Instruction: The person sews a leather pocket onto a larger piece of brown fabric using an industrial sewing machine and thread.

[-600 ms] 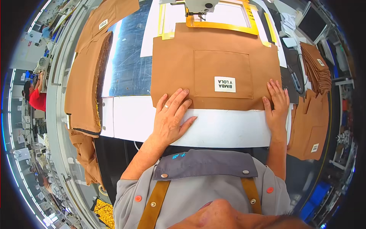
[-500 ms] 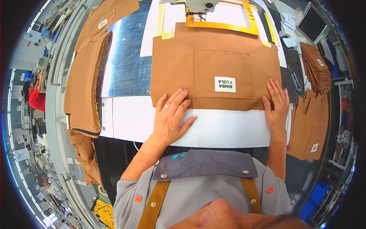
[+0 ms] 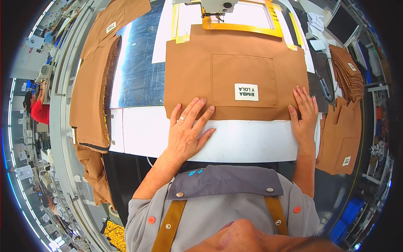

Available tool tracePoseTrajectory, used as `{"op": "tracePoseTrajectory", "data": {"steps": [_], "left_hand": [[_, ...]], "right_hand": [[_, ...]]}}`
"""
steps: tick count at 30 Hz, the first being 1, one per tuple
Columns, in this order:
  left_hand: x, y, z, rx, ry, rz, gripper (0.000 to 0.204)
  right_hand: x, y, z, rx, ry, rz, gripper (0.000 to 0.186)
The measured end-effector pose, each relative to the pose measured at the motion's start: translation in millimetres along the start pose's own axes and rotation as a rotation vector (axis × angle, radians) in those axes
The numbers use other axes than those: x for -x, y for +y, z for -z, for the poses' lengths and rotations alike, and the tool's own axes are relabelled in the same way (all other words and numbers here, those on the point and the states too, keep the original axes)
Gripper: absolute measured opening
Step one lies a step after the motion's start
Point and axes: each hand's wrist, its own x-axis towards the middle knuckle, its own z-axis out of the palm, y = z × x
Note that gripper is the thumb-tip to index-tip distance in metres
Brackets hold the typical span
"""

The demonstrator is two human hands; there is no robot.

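Note:
A brown fabric panel (image 3: 189, 75) lies flat on the white work surface, its far edge reaching the sewing machine head (image 3: 218, 8). A stitched pocket (image 3: 222, 69) with a white label (image 3: 246, 92) sits in its middle. My left hand (image 3: 187, 130) rests on the panel's near left edge, fingers extended and the thumb over the white surface. My right hand (image 3: 304, 117) lies with spread fingers on the near right corner. Both hands press lightly on the cloth and grip nothing. A yellow-edged frame (image 3: 241, 26) stands under the machine head, at the panel's far edge.
To the left lies a thick stack of brown panels (image 3: 90, 96). More brown pieces (image 3: 346, 71) are piled at the right, with others (image 3: 338, 143) hanging below. Small snips (image 3: 324, 87) lie right of the panel. A monitor (image 3: 343, 23) stands at the far right.
Both hands stay on the panel in nearly the same places. My left index finger has spread slightly to the right; the whole view has shifted a little.

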Motion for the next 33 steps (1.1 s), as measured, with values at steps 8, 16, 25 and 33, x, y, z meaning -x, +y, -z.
{"op": "tracePoseTrajectory", "data": {"steps": [8,16,25,33], "left_hand": [[-18.1,9.7,14.9,0.001,-0.041,0.044,0.062],[-24.3,-13.4,-5.4,0.019,0.103,-0.098,0.044],[-23.0,-15.9,-7.5,-0.011,0.202,-0.096,0.041],[-26.5,-15.7,-6.7,-0.003,0.227,-0.106,0.041]], "right_hand": [[-0.2,2.4,-0.5,0.006,-0.002,0.001,0.045],[-1.6,1.8,-0.8,0.006,-0.014,-0.001,0.046],[-4.3,2.1,-1.0,-0.005,-0.020,-0.007,0.045],[-6.0,2.9,-1.4,-0.011,-0.030,-0.007,0.045]]}}
